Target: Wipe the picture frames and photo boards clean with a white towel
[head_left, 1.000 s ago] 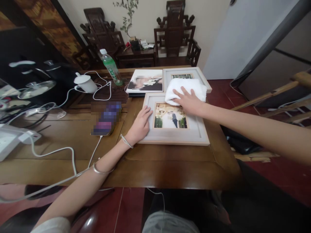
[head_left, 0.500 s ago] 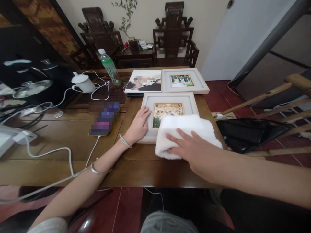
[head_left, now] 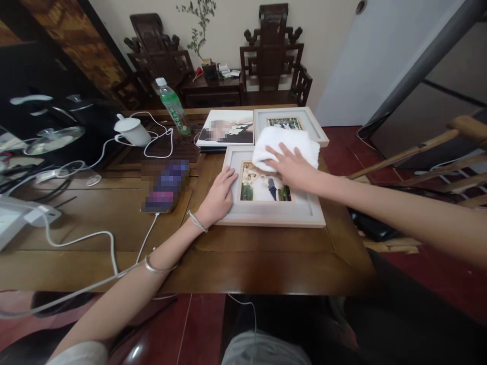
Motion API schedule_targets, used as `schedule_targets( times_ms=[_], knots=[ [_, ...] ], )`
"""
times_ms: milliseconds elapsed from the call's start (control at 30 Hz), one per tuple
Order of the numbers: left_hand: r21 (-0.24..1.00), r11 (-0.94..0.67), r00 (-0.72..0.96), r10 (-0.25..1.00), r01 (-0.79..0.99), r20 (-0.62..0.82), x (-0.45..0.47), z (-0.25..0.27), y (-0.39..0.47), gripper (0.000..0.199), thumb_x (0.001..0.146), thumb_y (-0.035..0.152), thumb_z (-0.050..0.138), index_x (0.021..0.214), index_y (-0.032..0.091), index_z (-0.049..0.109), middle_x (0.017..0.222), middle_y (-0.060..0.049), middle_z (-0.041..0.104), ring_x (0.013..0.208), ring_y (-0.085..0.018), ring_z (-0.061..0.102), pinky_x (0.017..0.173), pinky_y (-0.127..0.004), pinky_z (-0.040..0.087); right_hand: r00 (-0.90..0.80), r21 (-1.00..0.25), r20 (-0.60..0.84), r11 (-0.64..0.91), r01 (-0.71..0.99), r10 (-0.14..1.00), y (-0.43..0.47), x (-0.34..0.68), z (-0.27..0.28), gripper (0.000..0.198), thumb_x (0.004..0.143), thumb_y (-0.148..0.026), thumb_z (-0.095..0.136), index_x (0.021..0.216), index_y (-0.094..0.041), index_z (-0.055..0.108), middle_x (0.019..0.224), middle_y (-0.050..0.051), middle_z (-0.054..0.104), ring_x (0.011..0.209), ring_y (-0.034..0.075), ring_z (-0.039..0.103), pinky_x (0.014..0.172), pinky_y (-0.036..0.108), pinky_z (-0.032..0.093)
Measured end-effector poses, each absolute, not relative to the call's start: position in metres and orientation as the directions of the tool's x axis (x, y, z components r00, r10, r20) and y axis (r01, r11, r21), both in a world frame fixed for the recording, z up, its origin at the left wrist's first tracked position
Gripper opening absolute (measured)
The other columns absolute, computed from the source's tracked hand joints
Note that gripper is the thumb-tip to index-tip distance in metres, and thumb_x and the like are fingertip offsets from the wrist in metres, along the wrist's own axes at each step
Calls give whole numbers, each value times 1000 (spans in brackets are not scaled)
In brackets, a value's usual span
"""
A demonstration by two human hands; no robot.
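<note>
A light wooden picture frame [head_left: 272,222] with a photo in its middle lies flat on the table in front of me. My left hand [head_left: 217,196] is closed over its left edge, fingers on top of the border. Under my right hand [head_left: 289,165] is a folded white towel [head_left: 289,138], pressed against the frame's far right part with the fingers somewhat spread. The towel hides the frame's far right corner and part of the photo. It also overlaps the near side of a second picture frame [head_left: 315,126] behind.
Left of that second frame lies a photo panel [head_left: 224,128] on a dark item. A green-labelled bottle [head_left: 173,107], a lidded white cup [head_left: 133,132], a phone [head_left: 166,187] on a cable and a white power strip [head_left: 15,218] occupy the left. A wooden chair [head_left: 466,124] stands right.
My right hand has slid the towel away from me across the frame, from its near right corner to its far right side. My left hand stays on the left edge.
</note>
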State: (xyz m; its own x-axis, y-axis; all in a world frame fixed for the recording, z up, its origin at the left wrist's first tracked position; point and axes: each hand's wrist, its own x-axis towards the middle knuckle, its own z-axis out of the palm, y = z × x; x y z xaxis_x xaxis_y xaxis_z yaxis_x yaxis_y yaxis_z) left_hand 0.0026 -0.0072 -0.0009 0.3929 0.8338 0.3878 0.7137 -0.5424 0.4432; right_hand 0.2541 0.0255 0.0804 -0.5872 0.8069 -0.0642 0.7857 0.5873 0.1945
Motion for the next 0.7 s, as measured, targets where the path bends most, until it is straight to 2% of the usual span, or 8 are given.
schedule_targets(
  times_ms=[100, 233, 333, 533, 700],
  knots=[
    [440, -537, 388, 837, 720, 386, 3, -1, -8, 49, 86, 10, 39, 132, 15, 52, 145, -12, 48, 143, -28, 32, 118, -53, 29, -563, 234, -63, 561, 794, 824, 50, 252, 79, 78, 76, 7, 41, 149, -18, 35, 162, 12, 12, 143, 46, 11, 103, 71, 28],
    [423, -540, 394, 834, 727, 387, 3, 0, -8, 47, 87, 10, 38, 132, 11, 53, 145, -15, 48, 142, -28, 33, 118, -51, 29, -549, 231, -163, 573, 787, 820, 37, 242, 81, 75, 78, 5, 44, 148, -19, 38, 162, 12, 14, 142, 48, 11, 102, 74, 27],
    [414, -542, 402, 833, 731, 380, 3, 1, -8, 48, 87, 9, 38, 132, 11, 52, 145, -15, 47, 143, -28, 32, 118, -51, 29, -579, 167, -275, 631, 758, 768, 2, 236, 90, 76, 76, 6, 45, 147, -21, 41, 161, 11, 15, 142, 48, 12, 102, 75, 28],
    [415, -545, 393, 829, 729, 398, 5, 0, -8, 48, 85, 7, 38, 130, 9, 53, 144, -16, 49, 142, -29, 34, 118, -52, 29, -653, -71, -439, 700, 710, 617, -84, 234, 123, 78, 72, 5, 49, 144, -24, 46, 159, 9, 22, 142, 45, 20, 105, 67, 34],
    [427, -554, 392, 823, 715, 411, 4, -1, -7, 48, 85, 7, 38, 130, 9, 54, 143, -16, 49, 142, -29, 34, 118, -51, 29, -706, -104, -461, 757, 645, 538, -117, 228, 124, 89, 62, 1, 61, 145, -27, 44, 160, 9, 19, 140, 49, 22, 97, 69, 40]
  ],
)
